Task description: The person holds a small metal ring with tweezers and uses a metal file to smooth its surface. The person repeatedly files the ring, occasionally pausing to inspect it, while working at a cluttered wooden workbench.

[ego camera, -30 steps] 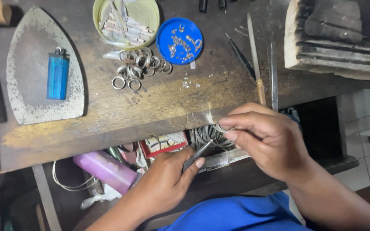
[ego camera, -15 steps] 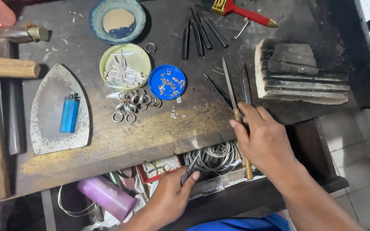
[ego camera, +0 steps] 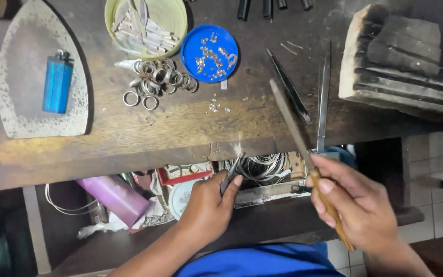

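A scarred wooden workbench (ego camera: pixel 129 138) carries loose metal rings (ego camera: pixel 160 82) at eleven o'clock. The right hand (ego camera: pixel 357 205) grips a file (ego camera: pixel 296 133) by its wooden handle, blade toward twelve; it looks stiff and light. The left hand (ego camera: pixel 208 208) pinches small pliers (ego camera: pixel 230 174) at six

blue lighter (ego camera: pixel 57 82), blue lid (ego camera: pixel 209 53), metal rings (ego camera: pixel 160 82), wood block (ego camera: pixel 396 61)

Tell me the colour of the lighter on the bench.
Blue. The lighter shows clearly in the head view, lying on a grey iron-shaped plate.
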